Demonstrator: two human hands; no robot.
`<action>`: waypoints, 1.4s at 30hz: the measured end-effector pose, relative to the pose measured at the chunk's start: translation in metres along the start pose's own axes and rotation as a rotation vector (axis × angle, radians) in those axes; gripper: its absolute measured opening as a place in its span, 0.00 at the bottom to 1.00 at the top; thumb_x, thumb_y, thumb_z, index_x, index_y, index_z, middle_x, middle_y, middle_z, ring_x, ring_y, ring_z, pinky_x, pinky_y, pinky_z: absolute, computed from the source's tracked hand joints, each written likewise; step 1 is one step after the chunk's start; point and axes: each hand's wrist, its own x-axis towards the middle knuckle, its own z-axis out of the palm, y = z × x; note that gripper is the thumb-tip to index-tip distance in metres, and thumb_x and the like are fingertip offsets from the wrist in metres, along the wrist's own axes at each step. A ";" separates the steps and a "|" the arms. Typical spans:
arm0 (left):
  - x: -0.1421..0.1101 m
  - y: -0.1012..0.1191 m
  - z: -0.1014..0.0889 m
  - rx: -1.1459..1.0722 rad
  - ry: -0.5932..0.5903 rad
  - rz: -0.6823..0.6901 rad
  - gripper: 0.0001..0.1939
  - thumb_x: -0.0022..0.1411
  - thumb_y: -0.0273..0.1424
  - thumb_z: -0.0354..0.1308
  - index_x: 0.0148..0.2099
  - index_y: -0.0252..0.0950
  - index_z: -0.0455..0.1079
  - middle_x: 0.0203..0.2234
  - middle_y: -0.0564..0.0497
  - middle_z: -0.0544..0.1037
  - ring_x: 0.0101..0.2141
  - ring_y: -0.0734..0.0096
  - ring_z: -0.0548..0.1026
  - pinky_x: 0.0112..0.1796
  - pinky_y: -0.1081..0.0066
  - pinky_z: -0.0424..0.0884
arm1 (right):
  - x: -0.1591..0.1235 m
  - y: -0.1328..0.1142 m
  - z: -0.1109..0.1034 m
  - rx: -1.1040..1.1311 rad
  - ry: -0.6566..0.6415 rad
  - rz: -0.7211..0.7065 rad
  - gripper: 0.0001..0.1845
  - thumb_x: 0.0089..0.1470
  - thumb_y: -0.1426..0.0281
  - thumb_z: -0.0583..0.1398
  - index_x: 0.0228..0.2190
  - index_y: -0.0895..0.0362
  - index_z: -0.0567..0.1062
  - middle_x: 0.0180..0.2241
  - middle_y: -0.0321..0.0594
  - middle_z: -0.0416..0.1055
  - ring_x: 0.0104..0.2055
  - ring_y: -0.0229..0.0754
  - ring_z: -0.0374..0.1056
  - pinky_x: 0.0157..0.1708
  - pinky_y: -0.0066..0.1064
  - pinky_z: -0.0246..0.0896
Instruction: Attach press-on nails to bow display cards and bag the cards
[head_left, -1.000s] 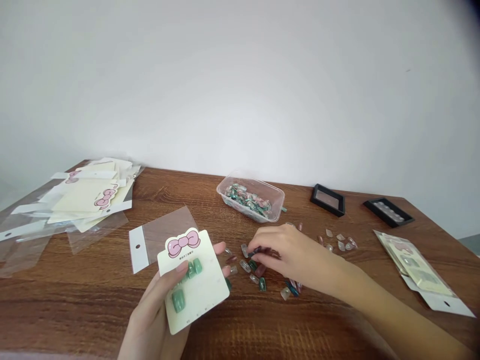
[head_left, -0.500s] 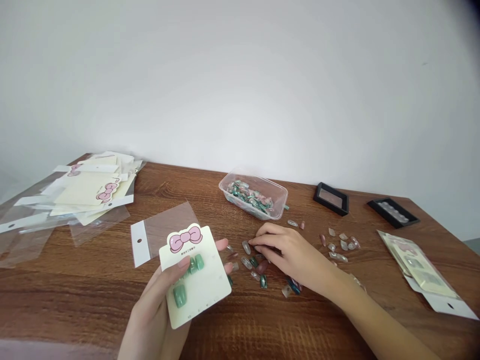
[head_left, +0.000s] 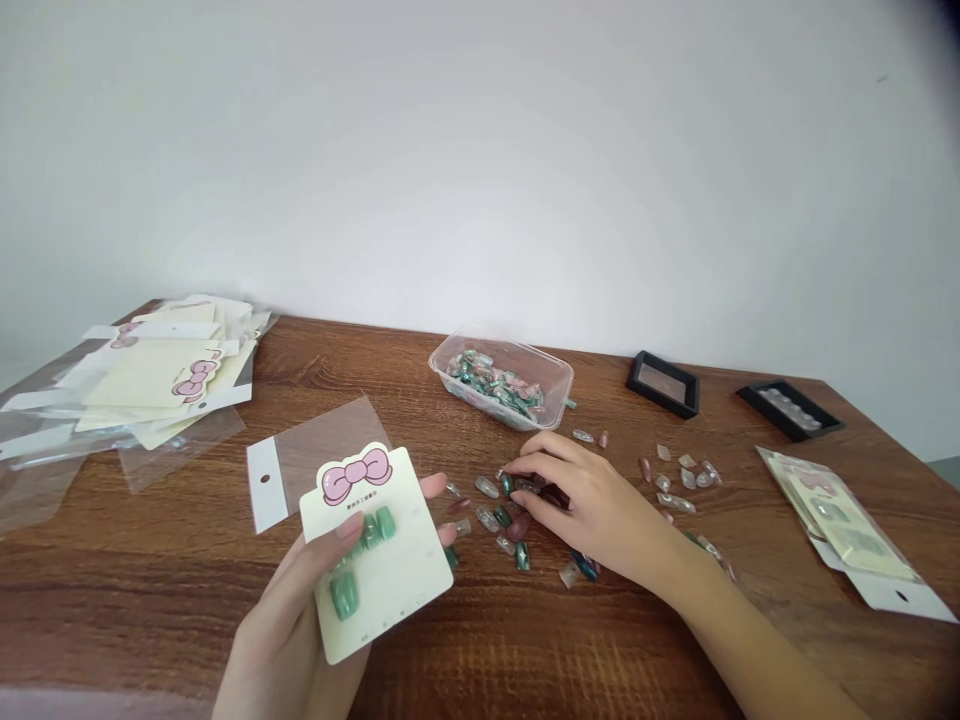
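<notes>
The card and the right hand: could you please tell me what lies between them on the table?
In the head view, loose press-on nails lie on the wooden table between the card and the right hand.

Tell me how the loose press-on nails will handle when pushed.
The loose press-on nails look light and thin, so they would probably skid easily on the wooden table. Their curved glossy shells may rock or spin and could slip from the right hand's fingers.
</notes>
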 end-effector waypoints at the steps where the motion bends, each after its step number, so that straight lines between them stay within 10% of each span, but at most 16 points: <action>1: 0.000 0.000 0.000 0.003 -0.007 -0.005 0.36 0.57 0.30 0.63 0.67 0.31 0.63 0.48 0.36 0.82 0.47 0.37 0.80 0.44 0.50 0.80 | 0.000 0.000 0.000 -0.006 -0.004 -0.001 0.09 0.62 0.71 0.62 0.44 0.52 0.77 0.44 0.43 0.73 0.45 0.47 0.72 0.46 0.42 0.70; 32: -0.001 0.000 -0.005 -0.015 -0.041 -0.015 0.37 0.58 0.32 0.65 0.69 0.37 0.62 0.50 0.38 0.82 0.52 0.36 0.77 0.51 0.49 0.75 | 0.001 -0.007 -0.002 0.164 0.020 0.052 0.07 0.57 0.76 0.63 0.36 0.52 0.71 0.40 0.38 0.73 0.43 0.43 0.70 0.43 0.35 0.66; 42: 0.005 -0.005 -0.010 -0.030 -0.052 -0.001 0.36 0.58 0.34 0.65 0.68 0.36 0.63 0.49 0.37 0.82 0.43 0.41 0.82 0.40 0.57 0.82 | -0.001 -0.008 -0.002 0.187 -0.015 0.143 0.08 0.56 0.77 0.61 0.37 0.52 0.71 0.34 0.33 0.74 0.35 0.39 0.70 0.36 0.32 0.62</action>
